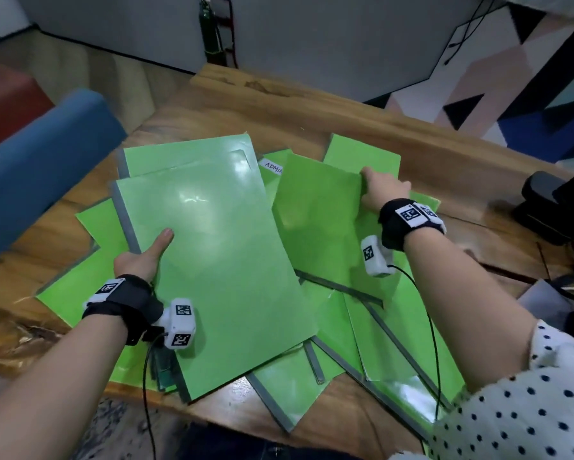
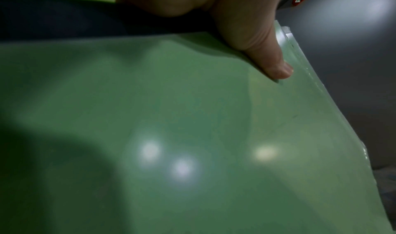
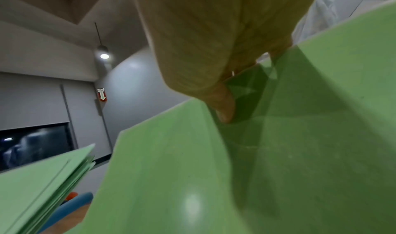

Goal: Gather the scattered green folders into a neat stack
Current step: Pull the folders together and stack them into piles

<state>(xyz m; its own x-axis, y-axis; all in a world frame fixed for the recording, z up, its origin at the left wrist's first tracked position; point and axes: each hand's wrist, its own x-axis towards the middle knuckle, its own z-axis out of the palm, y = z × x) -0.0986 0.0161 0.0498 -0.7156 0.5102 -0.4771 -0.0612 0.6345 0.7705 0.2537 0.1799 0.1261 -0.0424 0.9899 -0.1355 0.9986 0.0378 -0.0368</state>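
Note:
Several green folders with grey spines lie scattered and overlapping on the wooden table (image 1: 345, 104). My left hand (image 1: 142, 257) grips a bundle of folders (image 1: 219, 260) by its grey spine edge, thumb flat on the top cover (image 2: 193, 127), the other fingers hidden beneath. The thumb (image 2: 270, 58) shows pressed near the edge in the left wrist view. My right hand (image 1: 381, 190) pinches the far right corner of another green folder (image 1: 318, 214), lifting it so it bows. In the right wrist view the thumb (image 3: 222, 105) lies on that folder (image 3: 171, 170).
A blue padded seat (image 1: 43, 171) stands left of the table, a red one (image 1: 6, 97) behind it. A black object (image 1: 547, 204) sits at the table's right edge. More green folders (image 1: 395, 343) spread toward the near edge under my right forearm. One carries a white label (image 1: 274, 166).

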